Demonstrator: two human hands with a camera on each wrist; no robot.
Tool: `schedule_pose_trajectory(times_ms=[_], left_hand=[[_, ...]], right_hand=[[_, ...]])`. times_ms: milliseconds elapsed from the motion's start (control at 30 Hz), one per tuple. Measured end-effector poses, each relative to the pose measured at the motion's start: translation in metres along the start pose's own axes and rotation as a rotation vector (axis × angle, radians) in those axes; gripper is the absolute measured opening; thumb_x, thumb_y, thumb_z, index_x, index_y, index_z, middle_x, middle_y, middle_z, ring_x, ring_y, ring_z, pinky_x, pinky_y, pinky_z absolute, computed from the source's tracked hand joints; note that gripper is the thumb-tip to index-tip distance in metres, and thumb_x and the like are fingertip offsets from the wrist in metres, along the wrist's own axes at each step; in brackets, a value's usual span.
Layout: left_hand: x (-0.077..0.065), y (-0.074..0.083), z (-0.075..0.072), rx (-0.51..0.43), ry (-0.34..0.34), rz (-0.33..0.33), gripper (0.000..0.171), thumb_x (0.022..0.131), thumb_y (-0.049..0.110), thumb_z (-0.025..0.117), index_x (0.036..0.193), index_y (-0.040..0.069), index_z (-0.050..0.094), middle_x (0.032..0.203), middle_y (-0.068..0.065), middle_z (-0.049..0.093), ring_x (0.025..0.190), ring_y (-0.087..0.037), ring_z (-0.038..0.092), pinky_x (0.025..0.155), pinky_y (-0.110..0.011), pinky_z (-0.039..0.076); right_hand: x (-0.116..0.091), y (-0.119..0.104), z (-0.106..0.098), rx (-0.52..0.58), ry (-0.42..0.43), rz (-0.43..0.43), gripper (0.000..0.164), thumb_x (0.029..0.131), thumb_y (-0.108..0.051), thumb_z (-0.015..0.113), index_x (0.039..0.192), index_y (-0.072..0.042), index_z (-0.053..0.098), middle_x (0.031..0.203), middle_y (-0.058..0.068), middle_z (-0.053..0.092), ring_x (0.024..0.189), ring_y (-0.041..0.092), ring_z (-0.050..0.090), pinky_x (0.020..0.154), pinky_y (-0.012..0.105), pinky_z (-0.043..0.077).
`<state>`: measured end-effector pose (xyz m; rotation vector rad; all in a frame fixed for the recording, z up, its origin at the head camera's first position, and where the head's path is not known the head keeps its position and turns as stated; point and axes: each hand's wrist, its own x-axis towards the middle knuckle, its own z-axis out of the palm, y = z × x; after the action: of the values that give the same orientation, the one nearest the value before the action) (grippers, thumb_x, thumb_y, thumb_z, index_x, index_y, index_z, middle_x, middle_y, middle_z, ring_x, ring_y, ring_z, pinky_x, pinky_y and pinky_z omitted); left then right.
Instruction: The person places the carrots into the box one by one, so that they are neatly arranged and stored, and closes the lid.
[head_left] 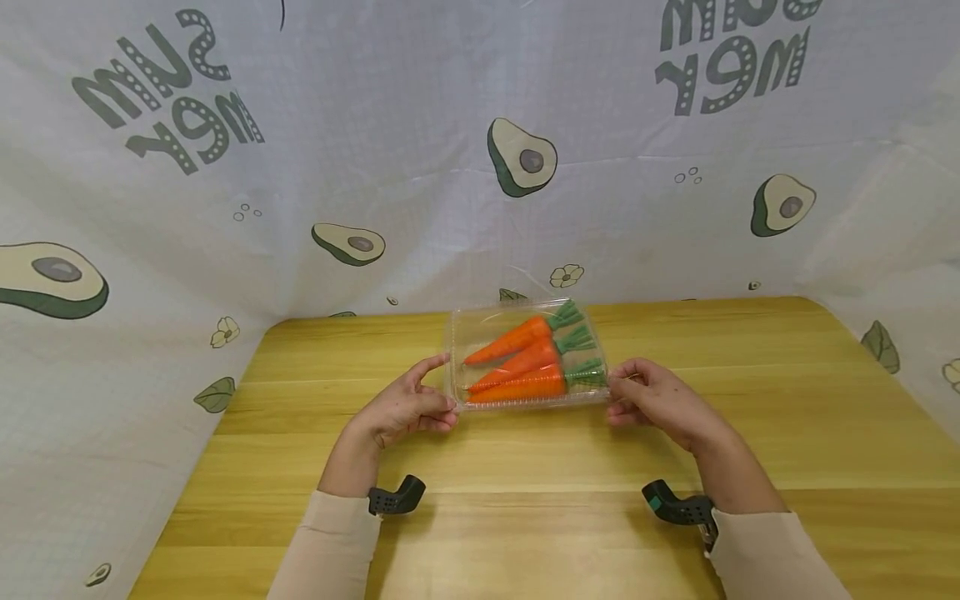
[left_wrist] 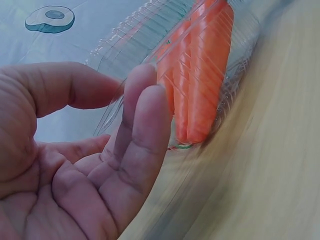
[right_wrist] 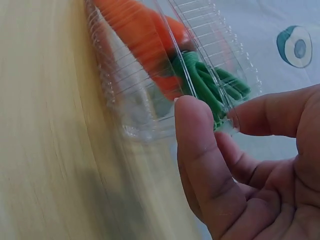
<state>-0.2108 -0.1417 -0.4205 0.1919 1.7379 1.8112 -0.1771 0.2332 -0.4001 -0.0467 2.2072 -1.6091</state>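
Observation:
A clear plastic clamshell box [head_left: 480, 317] with its lid down holds three orange carrots [head_left: 517, 360] with green tops [head_left: 576, 339]. My left hand [head_left: 412, 404] pinches the box's left edge between thumb and fingers. At the opposite end, my right hand [head_left: 660, 400] pinches the right edge, close to the green tops. In the left wrist view, the carrots' pointed tips [left_wrist: 195, 125] lie just past my left fingers [left_wrist: 150, 115]. The right wrist view has the green tops [right_wrist: 210, 82] showing through the plastic beside my right fingers [right_wrist: 195, 125].
The box is over the far half of a wooden table [head_left: 517, 533]. Behind the table's back edge hangs a white cloth [head_left: 435, 133] printed with avocados and letters. Each wrist wears a black camera mount [head_left: 397, 496].

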Motion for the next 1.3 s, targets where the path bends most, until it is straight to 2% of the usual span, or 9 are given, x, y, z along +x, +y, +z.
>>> schedule_pose_trajectory(times_ms=[200,400,533,733,833,933,1100,1300], left_hand=[[0.0011,-0.0007,-0.0003,-0.019,0.002,-0.005,0.085,0.094,-0.003,0.059,0.163,0.015,0.013,0.080,-0.002,0.072,0.070,-0.011,0.071,0.073,-0.027,0.063],[0.0019,-0.0016,-0.0002,-0.019,0.004,-0.003,0.084,0.095,-0.003,0.058,0.163,0.016,0.013,0.082,-0.002,0.072,0.071,-0.011,0.071,0.074,-0.027,0.063],[0.0027,-0.0023,0.0006,-0.021,0.010,0.004,0.084,0.095,-0.003,0.057,0.164,0.017,0.013,0.082,-0.002,0.072,0.071,-0.011,0.071,0.075,-0.027,0.063],[0.0039,-0.0029,0.0019,-0.040,0.028,0.009,0.080,0.095,-0.003,0.055,0.163,0.016,0.017,0.080,0.000,0.072,0.070,-0.010,0.071,0.073,-0.027,0.063],[0.0044,-0.0037,0.0021,-0.042,0.047,0.014,0.072,0.095,-0.002,0.054,0.159,0.009,0.023,0.079,0.001,0.071,0.070,-0.009,0.070,0.073,-0.026,0.063],[0.0051,-0.0047,0.0025,-0.046,0.067,0.025,0.055,0.096,-0.001,0.053,0.147,0.002,0.033,0.079,0.001,0.070,0.071,-0.009,0.070,0.074,-0.025,0.062],[0.0072,-0.0061,0.0055,-0.077,0.088,0.022,0.028,0.097,-0.001,0.051,0.122,0.009,0.044,0.078,0.001,0.068,0.070,-0.009,0.067,0.074,-0.025,0.061],[0.0078,-0.0063,0.0075,-0.082,0.112,0.006,0.026,0.097,-0.001,0.051,0.118,0.011,0.044,0.078,0.001,0.066,0.069,-0.009,0.065,0.072,-0.024,0.060]], right_hand=[[0.0000,-0.0014,0.0017,-0.042,0.044,0.017,0.036,0.110,-0.019,0.043,0.127,0.012,0.046,0.110,0.019,0.060,0.085,0.015,0.068,0.082,0.031,0.063],[0.0007,-0.0032,0.0013,-0.024,0.067,0.028,0.039,0.109,-0.019,0.048,0.132,0.013,0.046,0.105,0.017,0.066,0.082,0.012,0.069,0.080,0.028,0.063],[0.0015,-0.0025,0.0008,0.019,0.044,0.025,0.038,0.109,-0.014,0.046,0.136,0.011,0.039,0.101,0.012,0.068,0.082,0.011,0.070,0.079,0.027,0.063],[0.0030,0.0002,0.0002,0.071,0.007,0.026,0.053,0.108,-0.011,0.046,0.150,0.010,0.021,0.101,0.010,0.068,0.084,0.011,0.070,0.080,0.026,0.063],[0.0038,0.0012,0.0020,0.071,0.004,0.035,0.048,0.110,-0.015,0.043,0.145,0.012,0.026,0.104,0.012,0.064,0.086,0.011,0.069,0.081,0.026,0.063],[0.0048,0.0022,0.0039,0.088,0.004,0.044,0.045,0.111,-0.022,0.041,0.140,0.011,0.030,0.105,0.011,0.061,0.086,0.012,0.068,0.080,0.026,0.063],[0.0058,0.0037,0.0047,0.146,-0.005,0.053,0.036,0.112,-0.022,0.039,0.133,0.006,0.033,0.100,0.007,0.061,0.084,0.012,0.069,0.080,0.024,0.063],[0.0073,0.0067,0.0017,0.188,-0.035,0.031,0.029,0.111,-0.018,0.041,0.130,0.004,0.034,0.098,0.005,0.061,0.084,0.010,0.070,0.081,0.024,0.062]])
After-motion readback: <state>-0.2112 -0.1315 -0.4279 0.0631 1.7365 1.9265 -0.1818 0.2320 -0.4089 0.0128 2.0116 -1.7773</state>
